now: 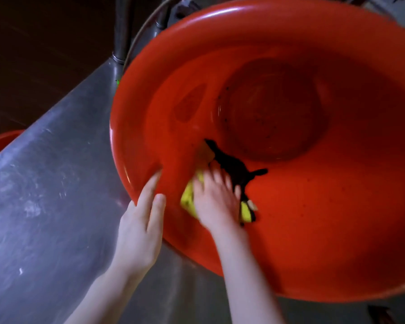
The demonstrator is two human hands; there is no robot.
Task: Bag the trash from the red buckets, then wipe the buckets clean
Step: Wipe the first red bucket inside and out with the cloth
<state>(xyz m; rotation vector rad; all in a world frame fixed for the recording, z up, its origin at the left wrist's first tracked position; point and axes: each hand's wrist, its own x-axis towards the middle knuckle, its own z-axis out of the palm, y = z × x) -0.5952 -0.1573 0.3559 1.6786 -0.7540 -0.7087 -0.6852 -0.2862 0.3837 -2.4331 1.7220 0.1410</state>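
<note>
A large red bucket [337, 206] fills most of the view, tilted so its inside faces me, with dark specks on its round bottom. My left hand [140, 225] grips the bucket's near-left rim, fingers curled over the edge. My right hand [216, 202] is inside the bucket, pressed flat on a yellow and black cloth [189, 199] against the inner wall. The hand is blurred and covers most of the cloth; a black part trails toward the bottom.
The bucket rests on a scratched stainless steel table [45, 206]. A second red bucket [0, 143] shows only its rim at the left edge, below the table. Metal pipes [124, 26] stand behind the bucket at the top.
</note>
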